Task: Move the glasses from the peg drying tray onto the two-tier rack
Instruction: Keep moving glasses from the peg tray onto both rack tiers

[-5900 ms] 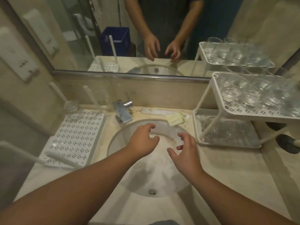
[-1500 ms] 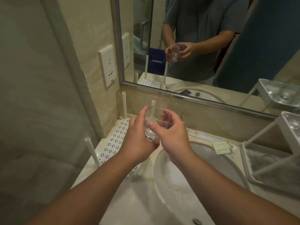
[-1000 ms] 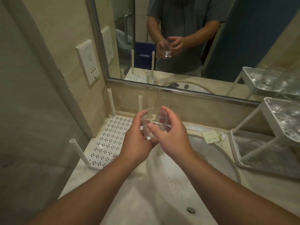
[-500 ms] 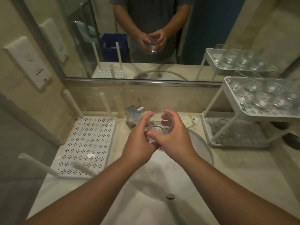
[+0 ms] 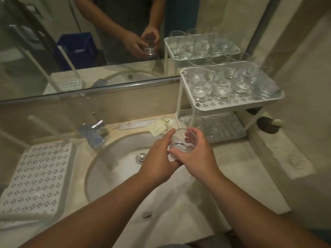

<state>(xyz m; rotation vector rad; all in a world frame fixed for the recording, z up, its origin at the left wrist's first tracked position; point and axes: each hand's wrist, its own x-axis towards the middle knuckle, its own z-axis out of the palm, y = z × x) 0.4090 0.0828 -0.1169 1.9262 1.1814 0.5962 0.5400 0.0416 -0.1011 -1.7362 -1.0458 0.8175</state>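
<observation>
Head view shows one clear glass (image 5: 183, 142) held upright over the sink (image 5: 114, 169), the left hand (image 5: 157, 161) cupping its side and the right hand (image 5: 198, 155) curled round it, just short of the two-tier rack (image 5: 231, 104). Left of the sink, the peg drying tray (image 5: 37, 176) shows no glasses, while the rack's upper tier looks crowded and more stand below. This is probably the last glass to place.

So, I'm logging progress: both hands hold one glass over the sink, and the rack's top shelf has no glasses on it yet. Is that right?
Not quite. The head view shows the left hand and right hand holding the glass over the sink, but the rack's top shelf is already crowded with glasses.
</observation>
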